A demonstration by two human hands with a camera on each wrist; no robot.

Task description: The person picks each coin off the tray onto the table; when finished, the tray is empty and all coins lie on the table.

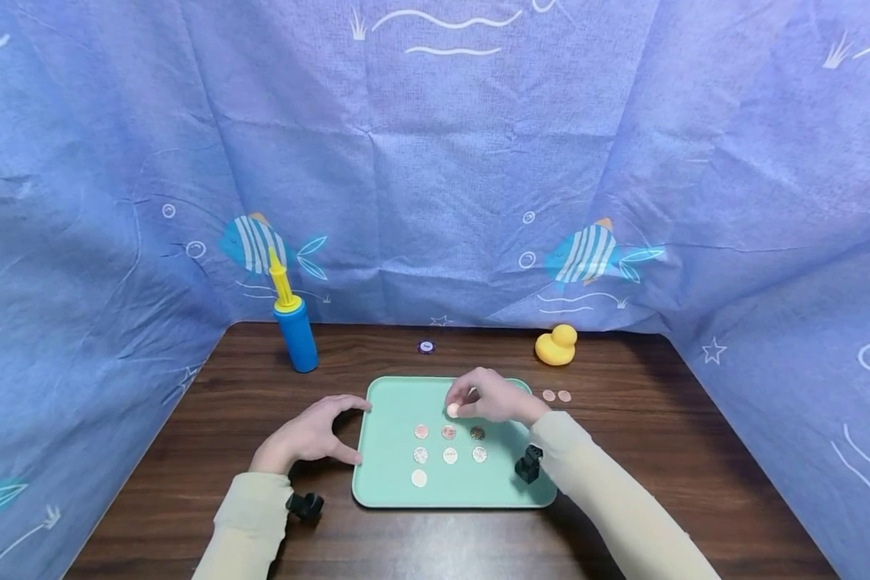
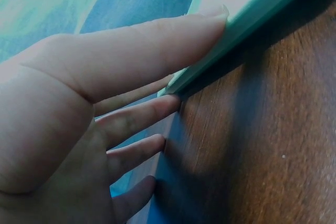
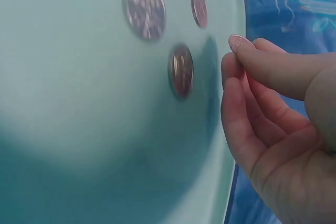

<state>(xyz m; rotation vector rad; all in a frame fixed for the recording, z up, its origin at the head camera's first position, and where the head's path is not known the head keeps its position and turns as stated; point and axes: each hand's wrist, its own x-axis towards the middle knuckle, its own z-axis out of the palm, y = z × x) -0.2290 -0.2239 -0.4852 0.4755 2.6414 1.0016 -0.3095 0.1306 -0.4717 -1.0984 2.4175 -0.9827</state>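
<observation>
My right hand (image 1: pixel 499 397) pinches a coin (image 1: pixel 453 411) between thumb and fingertips above the far part of a mint-green tray (image 1: pixel 384 491). In the right wrist view that coin (image 3: pixel 240 41) looks coppery and tilted. Several coins lie flat on the tray in rows: three copper ones such as the left coin (image 1: pixel 421 432) farthest off, three silvery ones such as the middle coin (image 1: pixel 450 455) nearer, and a single pale coin (image 1: pixel 419 478) nearest. At the tray's left rim my left hand (image 1: pixel 308 435) rests spread, thumb and fingertips against the edge.
Two more coins (image 1: pixel 548 395) lie on the dark wooden table (image 1: pixel 667 451) just right of the tray. Farther back stand a blue and yellow hand pump (image 1: pixel 297 334), a poker chip (image 1: pixel 426 347) and a yellow rubber duck (image 1: pixel 556 346). A blue fish-print cloth (image 1: pixel 435 177) hangs behind.
</observation>
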